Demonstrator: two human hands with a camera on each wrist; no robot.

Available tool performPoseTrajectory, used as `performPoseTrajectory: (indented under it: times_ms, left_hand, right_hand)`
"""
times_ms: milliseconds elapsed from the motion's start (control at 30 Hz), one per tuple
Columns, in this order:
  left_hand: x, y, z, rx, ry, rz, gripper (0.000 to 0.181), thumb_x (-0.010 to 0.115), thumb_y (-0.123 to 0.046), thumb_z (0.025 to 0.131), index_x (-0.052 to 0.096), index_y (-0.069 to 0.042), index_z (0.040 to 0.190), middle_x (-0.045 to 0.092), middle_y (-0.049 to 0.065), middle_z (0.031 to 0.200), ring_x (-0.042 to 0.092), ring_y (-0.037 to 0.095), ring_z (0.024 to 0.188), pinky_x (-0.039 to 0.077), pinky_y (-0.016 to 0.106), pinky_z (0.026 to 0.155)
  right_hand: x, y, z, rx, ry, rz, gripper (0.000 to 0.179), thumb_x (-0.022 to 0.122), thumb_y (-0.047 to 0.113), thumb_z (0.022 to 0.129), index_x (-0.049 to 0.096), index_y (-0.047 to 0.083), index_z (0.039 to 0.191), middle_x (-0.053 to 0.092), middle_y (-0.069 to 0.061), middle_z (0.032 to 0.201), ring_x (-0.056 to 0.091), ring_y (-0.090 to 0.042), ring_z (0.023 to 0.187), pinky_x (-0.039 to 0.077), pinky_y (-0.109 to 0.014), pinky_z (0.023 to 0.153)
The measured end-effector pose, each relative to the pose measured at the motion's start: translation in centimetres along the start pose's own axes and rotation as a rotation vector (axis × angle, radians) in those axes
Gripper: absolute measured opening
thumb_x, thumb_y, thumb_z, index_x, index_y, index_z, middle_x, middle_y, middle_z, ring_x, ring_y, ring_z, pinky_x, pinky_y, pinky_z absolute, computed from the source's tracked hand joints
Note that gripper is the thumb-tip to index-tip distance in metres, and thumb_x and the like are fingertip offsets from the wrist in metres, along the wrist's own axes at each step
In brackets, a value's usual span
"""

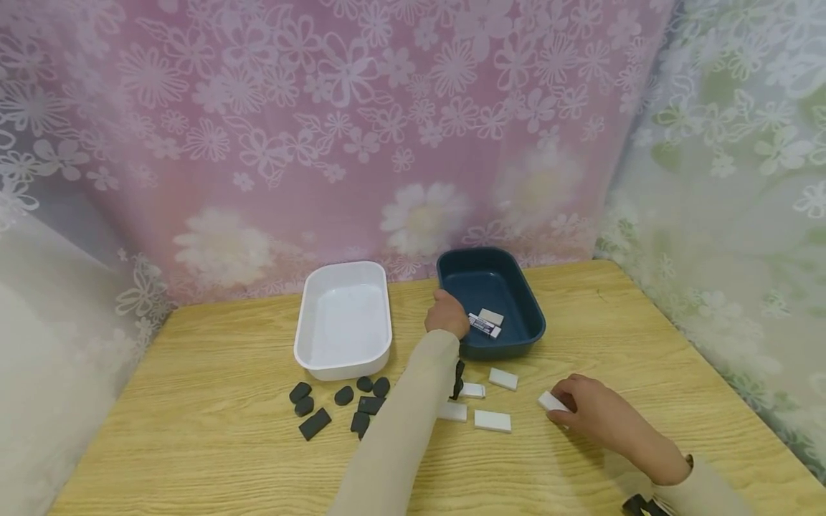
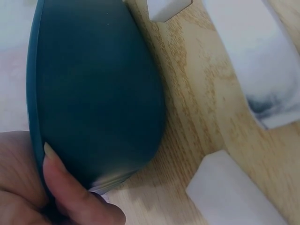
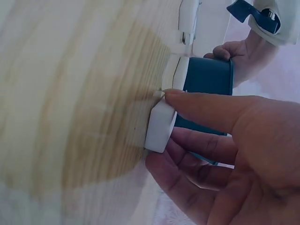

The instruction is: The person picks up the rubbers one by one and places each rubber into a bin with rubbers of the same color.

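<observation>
My left hand (image 1: 447,315) grips the rim of the blue tray (image 1: 503,350). My right hand (image 1: 596,416) pinches a white block (image 1: 553,403) between thumb and fingertips, right of the tray's near end; I cannot tell whether the block is clear of the tabletop (image 1: 555,473).

Likely faults and causes:
1. Dropped block: only my fingertips bear on it, so a loosened pinch could let it turn or fall.
2. Shifted tray: a one-sided pull on the rim could tilt it and slide the labelled piece (image 1: 485,325) inside.
3. Scattered parts: my left sleeve (image 1: 400,437) crosses above the dark pieces (image 1: 315,424); lowering it could sweep them.
</observation>
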State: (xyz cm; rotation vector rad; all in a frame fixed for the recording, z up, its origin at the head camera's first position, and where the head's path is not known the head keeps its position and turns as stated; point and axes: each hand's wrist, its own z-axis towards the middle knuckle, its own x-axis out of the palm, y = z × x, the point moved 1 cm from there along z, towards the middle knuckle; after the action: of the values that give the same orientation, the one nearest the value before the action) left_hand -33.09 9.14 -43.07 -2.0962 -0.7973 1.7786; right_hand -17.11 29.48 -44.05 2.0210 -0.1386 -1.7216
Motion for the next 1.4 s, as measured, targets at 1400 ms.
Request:
performPoseTrajectory:
  times_ms: [1400]
  left_hand:
    - [-0.2,0.0,-0.6,0.040,-0.066,0.033,0.043,0.071,-0.018,0.084,0.040,-0.003,0.110,0.068,0.014,0.086,0.068,0.026,0.081,0.054,0.038,0.067]
  right_hand:
    - [-5.4,1.4,13.0,-0.158,-0.306,0.085,0.027,0.066,0.012,0.090,0.065,-0.005,0.112,0.067,-0.016,0.096,0.063,-0.029,0.084,0.050,-0.046,0.075]
